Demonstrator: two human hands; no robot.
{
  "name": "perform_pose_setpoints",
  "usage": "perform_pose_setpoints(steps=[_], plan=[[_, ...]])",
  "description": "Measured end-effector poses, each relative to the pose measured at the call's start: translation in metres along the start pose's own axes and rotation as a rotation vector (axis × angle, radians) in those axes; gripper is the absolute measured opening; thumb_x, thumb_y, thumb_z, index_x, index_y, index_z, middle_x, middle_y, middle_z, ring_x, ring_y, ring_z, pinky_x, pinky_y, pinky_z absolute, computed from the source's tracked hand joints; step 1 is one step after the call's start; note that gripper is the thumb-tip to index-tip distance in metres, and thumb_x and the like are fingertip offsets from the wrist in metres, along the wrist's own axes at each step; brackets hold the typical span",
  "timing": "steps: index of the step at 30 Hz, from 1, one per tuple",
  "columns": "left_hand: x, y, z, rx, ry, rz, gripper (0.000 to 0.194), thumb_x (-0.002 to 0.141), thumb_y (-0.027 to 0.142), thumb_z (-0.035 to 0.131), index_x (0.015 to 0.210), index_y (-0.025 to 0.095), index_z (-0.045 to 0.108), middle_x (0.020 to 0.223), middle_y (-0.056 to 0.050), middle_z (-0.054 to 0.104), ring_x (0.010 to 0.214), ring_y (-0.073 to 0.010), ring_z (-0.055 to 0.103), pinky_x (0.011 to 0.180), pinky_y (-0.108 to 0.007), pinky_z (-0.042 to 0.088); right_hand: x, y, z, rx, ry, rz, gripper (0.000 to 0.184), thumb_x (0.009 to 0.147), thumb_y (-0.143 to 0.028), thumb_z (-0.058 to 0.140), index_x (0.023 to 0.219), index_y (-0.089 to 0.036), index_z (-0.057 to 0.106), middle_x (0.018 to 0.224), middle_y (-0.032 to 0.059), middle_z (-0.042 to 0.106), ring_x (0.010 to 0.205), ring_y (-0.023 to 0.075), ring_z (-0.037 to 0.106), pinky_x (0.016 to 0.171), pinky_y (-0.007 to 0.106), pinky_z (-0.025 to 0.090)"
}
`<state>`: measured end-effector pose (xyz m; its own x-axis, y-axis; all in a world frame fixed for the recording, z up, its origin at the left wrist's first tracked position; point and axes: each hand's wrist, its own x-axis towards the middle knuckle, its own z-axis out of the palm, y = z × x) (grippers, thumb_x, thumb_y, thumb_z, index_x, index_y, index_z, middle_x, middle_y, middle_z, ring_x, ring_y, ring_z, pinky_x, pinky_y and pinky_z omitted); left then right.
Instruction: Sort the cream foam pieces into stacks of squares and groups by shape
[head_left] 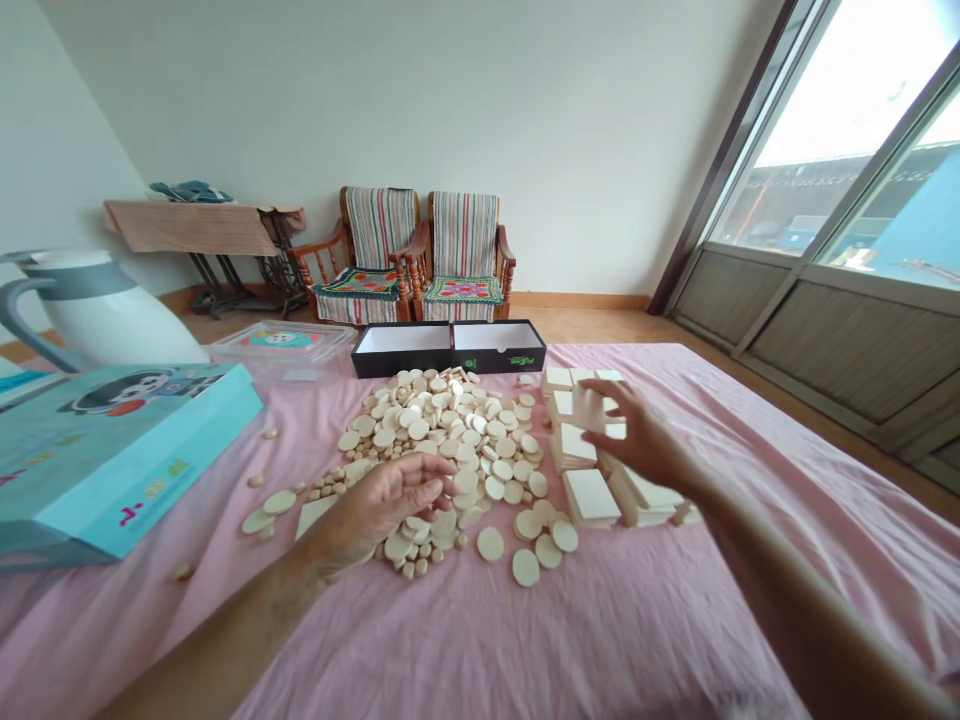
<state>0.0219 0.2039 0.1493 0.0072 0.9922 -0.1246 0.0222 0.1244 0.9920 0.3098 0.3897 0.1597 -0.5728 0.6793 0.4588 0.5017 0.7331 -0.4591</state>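
Note:
A heap of pale wooden discs (pixel 442 440) of mixed sizes lies on a pink cloth (pixel 480 640). My left hand (pixel 382 505) is palm down just above the near edge of the heap, its fingers curled together; the palm hides whatever they may hold. A flat wooden tile (pixel 315 515) lies beside the hand's wrist side. To the right stand low stacks of pale rectangular wooden tiles (pixel 589 497). My right hand (pixel 637 430) is spread over the far stacks, its fingers at or touching their tops.
A teal printed box (pixel 97 460) lies at the left of the cloth, and a black open box (pixel 450 348) stands at the far edge. Behind these are a clear plastic container (pixel 281 350) and a white jug (pixel 105 310). Striped chairs and a window stand beyond.

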Motion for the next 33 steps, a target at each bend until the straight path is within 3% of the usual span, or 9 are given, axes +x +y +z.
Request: perform_pose_setpoints(steps=[3, 6, 12, 16, 20, 22, 24, 28, 33], plan=[[-0.008, 0.0, -0.018, 0.064, 0.057, -0.029, 0.032, 0.081, 0.039, 0.067, 0.105, 0.017, 0.066, 0.101, -0.01, 0.068, 0.088, -0.0185, 0.062, 0.073, -0.026, 0.048, 0.021, 0.067, -0.031, -0.218, -0.145, 0.139, 0.05, 0.07, -0.025, 0.067, 0.118, -0.02, 0.054, 0.107, 0.0102, 0.06, 0.1, 0.0274, 0.057, 0.084, 0.044, 0.049], [-0.016, -0.002, -0.031, 0.095, 0.113, -0.045, 0.031, 0.08, 0.038, 0.069, 0.104, 0.018, 0.067, 0.099, -0.009, 0.069, 0.082, -0.0171, 0.062, 0.071, -0.026, 0.049, 0.037, 0.106, -0.046, -0.373, -0.291, 0.251, 0.053, 0.064, -0.024, 0.07, 0.116, -0.021, 0.056, 0.097, 0.0081, 0.061, 0.09, 0.0249, 0.06, 0.078, 0.038, 0.049], [-0.029, -0.005, -0.043, 0.157, 0.16, -0.065, 0.036, 0.075, 0.042, 0.071, 0.102, 0.018, 0.068, 0.099, -0.01, 0.069, 0.086, -0.0206, 0.064, 0.075, -0.03, 0.051, 0.048, 0.126, -0.038, -0.37, -0.484, 0.293, 0.059, 0.061, -0.022, 0.072, 0.118, -0.019, 0.057, 0.106, 0.0105, 0.064, 0.096, 0.0245, 0.062, 0.08, 0.033, 0.05], [-0.037, -0.005, -0.052, 0.337, 0.121, -0.072, 0.037, 0.078, 0.046, 0.063, 0.103, 0.019, 0.065, 0.1, -0.008, 0.068, 0.092, -0.0223, 0.064, 0.081, -0.034, 0.052, 0.044, 0.135, -0.035, -0.357, -0.406, 0.247, 0.067, 0.062, -0.027, 0.071, 0.126, -0.014, 0.053, 0.114, 0.0163, 0.062, 0.104, 0.0282, 0.061, 0.089, 0.04, 0.05], [-0.049, -0.011, -0.068, 0.737, 0.101, -0.067, 0.028, 0.08, 0.04, 0.056, 0.097, 0.019, 0.065, 0.094, -0.005, 0.068, 0.084, -0.0192, 0.062, 0.076, -0.03, 0.051, 0.028, 0.123, -0.03, -0.231, -0.209, 0.147, 0.06, 0.074, -0.04, 0.062, 0.127, -0.016, 0.05, 0.12, 0.0176, 0.06, 0.102, 0.0296, 0.062, 0.084, 0.045, 0.053], [-0.056, -0.016, -0.076, 0.927, 0.152, -0.053, 0.025, 0.077, 0.035, 0.057, 0.096, 0.02, 0.065, 0.093, -0.004, 0.067, 0.079, -0.0183, 0.06, 0.07, -0.028, 0.049, 0.017, 0.104, -0.023, -0.14, -0.167, 0.094, 0.056, 0.079, -0.046, 0.056, 0.126, -0.017, 0.051, 0.122, 0.0177, 0.06, 0.101, 0.0295, 0.063, 0.081, 0.045, 0.055], [-0.062, -0.023, -0.082, 1.06, 0.203, -0.015, 0.025, 0.075, 0.031, 0.059, 0.097, 0.021, 0.064, 0.097, -0.003, 0.065, 0.086, -0.0197, 0.06, 0.074, -0.029, 0.049, 0.007, 0.082, -0.015, -0.057, -0.169, 0.074, 0.053, 0.081, -0.05, 0.053, 0.124, -0.018, 0.053, 0.123, 0.0173, 0.059, 0.098, 0.0291, 0.064, 0.078, 0.044, 0.057], [-0.068, -0.037, -0.09, 1.185, 0.244, 0.05, 0.026, 0.073, 0.027, 0.062, 0.099, 0.022, 0.063, 0.108, -0.005, 0.063, 0.105, -0.0236, 0.057, 0.091, -0.033, 0.045, -0.004, 0.044, 0.0, 0.061, -0.202, 0.082, 0.049, 0.084, -0.052, 0.051, 0.121, -0.02, 0.056, 0.126, 0.0167, 0.057, 0.09, 0.0264, 0.067, 0.072, 0.042, 0.059], [-0.065, -0.045, -0.095, 1.21, 0.297, 0.032, 0.035, 0.073, 0.026, 0.063, 0.108, 0.02, 0.062, 0.108, -0.007, 0.061, 0.107, -0.025, 0.056, 0.092, -0.035, 0.045, -0.007, 0.009, 0.011, 0.046, -0.237, 0.025, 0.041, 0.084, -0.044, 0.053, 0.118, -0.02, 0.059, 0.12, 0.0144, 0.061, 0.086, 0.0246, 0.068, 0.071, 0.041, 0.059]])
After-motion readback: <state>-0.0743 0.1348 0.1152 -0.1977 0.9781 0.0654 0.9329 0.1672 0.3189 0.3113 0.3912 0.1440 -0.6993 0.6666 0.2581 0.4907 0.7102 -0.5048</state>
